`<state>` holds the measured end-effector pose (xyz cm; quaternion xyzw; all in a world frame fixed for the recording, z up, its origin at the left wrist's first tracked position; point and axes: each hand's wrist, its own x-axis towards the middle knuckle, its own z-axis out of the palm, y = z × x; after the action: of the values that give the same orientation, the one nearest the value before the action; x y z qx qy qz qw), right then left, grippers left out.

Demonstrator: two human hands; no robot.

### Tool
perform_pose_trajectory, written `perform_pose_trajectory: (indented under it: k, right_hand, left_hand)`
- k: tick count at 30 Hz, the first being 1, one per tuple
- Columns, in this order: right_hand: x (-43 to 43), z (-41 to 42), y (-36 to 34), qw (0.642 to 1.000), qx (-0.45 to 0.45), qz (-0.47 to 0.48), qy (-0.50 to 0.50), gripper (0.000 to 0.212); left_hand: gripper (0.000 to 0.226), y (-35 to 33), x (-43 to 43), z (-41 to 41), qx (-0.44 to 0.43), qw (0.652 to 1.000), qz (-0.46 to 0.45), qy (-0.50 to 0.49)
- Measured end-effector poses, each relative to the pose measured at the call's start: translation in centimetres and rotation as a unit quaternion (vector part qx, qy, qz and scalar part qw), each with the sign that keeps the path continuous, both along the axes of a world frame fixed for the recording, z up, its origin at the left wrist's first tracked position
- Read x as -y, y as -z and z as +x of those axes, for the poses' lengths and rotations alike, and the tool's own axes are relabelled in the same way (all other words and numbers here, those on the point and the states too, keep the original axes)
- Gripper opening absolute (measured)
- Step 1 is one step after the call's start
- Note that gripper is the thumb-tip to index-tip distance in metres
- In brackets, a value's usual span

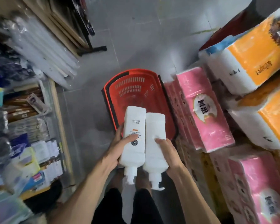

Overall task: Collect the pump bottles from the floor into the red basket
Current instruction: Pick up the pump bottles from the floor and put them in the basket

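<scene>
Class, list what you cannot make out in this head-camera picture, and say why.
Head view throughout:
- Near end of the red slatted plastic basket: hidden behind the left white plastic pump bottle and the right white plastic pump bottle.
- Left bottle's label print: too small and blurred.
- Packaged goods on the wooden shelf: motion-blurred.
- Fingers of the left hand and right hand: mostly behind the bottles.

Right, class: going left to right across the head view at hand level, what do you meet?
Shelf → left hand → labelled bottle → plain bottle → right hand → pink pack.
</scene>
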<state>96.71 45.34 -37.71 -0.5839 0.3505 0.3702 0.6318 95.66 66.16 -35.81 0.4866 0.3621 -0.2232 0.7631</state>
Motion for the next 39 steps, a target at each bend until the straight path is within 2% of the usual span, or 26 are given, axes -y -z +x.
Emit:
perform_pose_trajectory:
  k: [2,6,8,10,12,13,16,20,21,24,29,31,34,35,37,39]
  right_hand:
    - [0.3,2.5,3.4,1.0,-0.011,-0.004,-0.006,0.062]
    - [0.5,7.9,11.0,0.999,-0.021,-0.011,-0.04,0.043]
    - [0.5,9.9,15.4,0.998,-0.021,-0.032,-0.045,0.035]
    - [0.6,11.6,19.9,0.997,-0.027,-0.054,-0.049,0.048]
    - [1.0,12.5,24.2,0.996,-0.036,-0.059,-0.06,0.076]
    - [1.2,13.0,26.0,0.995,-0.046,-0.06,-0.068,0.082]
    - [1.5,14.2,30.9,0.99,-0.068,-0.058,-0.112,0.049]
    - [1.5,15.0,38.0,0.987,-0.073,-0.098,-0.101,0.071]
    - [1.2,15.2,39.1,0.986,-0.078,-0.103,-0.107,0.069]
    - [1.0,15.5,42.8,0.984,-0.085,-0.102,-0.114,0.042]
    - [0.7,16.1,48.7,0.986,-0.094,-0.1,-0.096,0.038]
    - [0.3,16.3,50.1,0.985,-0.101,-0.108,-0.092,0.043]
    - [-0.1,16.8,53.1,0.982,-0.102,-0.123,-0.102,0.077]
    - [-0.1,17.0,54.2,0.982,-0.096,-0.126,-0.105,0.082]
    - [-0.3,17.4,56.0,0.982,-0.077,-0.13,-0.109,0.085]
    - [-0.6,17.7,57.0,0.983,-0.053,-0.134,-0.11,0.076]
  left_hand:
    - [0.082,3.5,0.3,1.9,-0.014,1.0,-0.006,0.004]
    - [0.064,11.9,0.8,6.0,-0.054,0.998,-0.012,0.005]
    - [0.067,16.4,1.0,7.8,-0.072,0.997,-0.003,0.006]
    - [0.063,20.8,1.3,9.3,-0.081,0.997,0.007,0.008]
    - [0.058,24.8,1.5,10.4,-0.091,0.996,0.008,0.005]
    - [0.057,26.6,1.7,10.7,-0.097,0.995,0.008,0.005]
    - [0.058,32.0,2.2,11.4,-0.111,0.994,0.011,0.005]
    - [0.065,38.2,2.4,12.2,-0.122,0.992,0.03,0.01]
    - [0.062,39.5,2.4,12.4,-0.124,0.992,0.035,0.013]
    - [0.064,43.7,2.4,12.8,-0.133,0.99,0.051,0.013]
    - [0.064,48.6,2.6,13.5,-0.145,0.987,0.062,0.009]
    - [0.064,50.0,2.7,13.9,-0.153,0.985,0.075,0.0]
    - [0.061,52.2,2.7,14.4,-0.172,0.981,0.09,-0.01]
    - [0.062,52.9,2.7,14.5,-0.176,0.98,0.094,-0.012]
    - [0.066,54.6,2.8,14.3,-0.168,0.98,0.109,-0.025]
    - [0.077,56.0,3.2,14.2,-0.159,0.979,0.124,-0.033]
